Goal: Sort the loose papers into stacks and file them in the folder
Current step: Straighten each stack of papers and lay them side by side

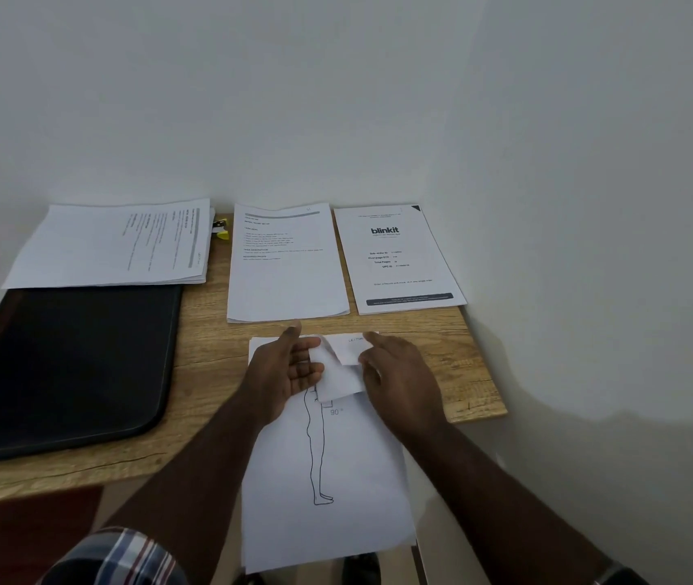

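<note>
On the near edge of the wooden desk [209, 373], a sheet with a line drawing of a standing figure [336, 466] lies lengthwise, its long axis running from near to far, the far end on the wood and the near end hanging past the desk's edge toward the person. The figure's feet point to the near end, and a "90°" mark sits beside its middle. Both hands work at the sheet's far end. The left hand [289, 373] is turned palm up, fingers curled under a bent-over flap of paper [338, 373], thumb raised. The right hand [395, 377] lies just beside it on the right, fingers curled against the same flap, forefinger stretched toward the far edge. The two hands are close together, with only the crumpled flap between them.

Farther back, against the wall, three lots of paper lie in a row. At the left a stack of printed pages [112, 247] lies turned sideways, long axis left to right, its near edge resting on a black folder [66, 365]. In the middle a text sheet [285, 263] lies upright, long axis near to far. At the right sits a sheet headed "blinkit" [395, 259], also near to far, slightly tilted. A small yellow and black clip [221, 230] peeks out between the left stack and the middle sheet.
</note>
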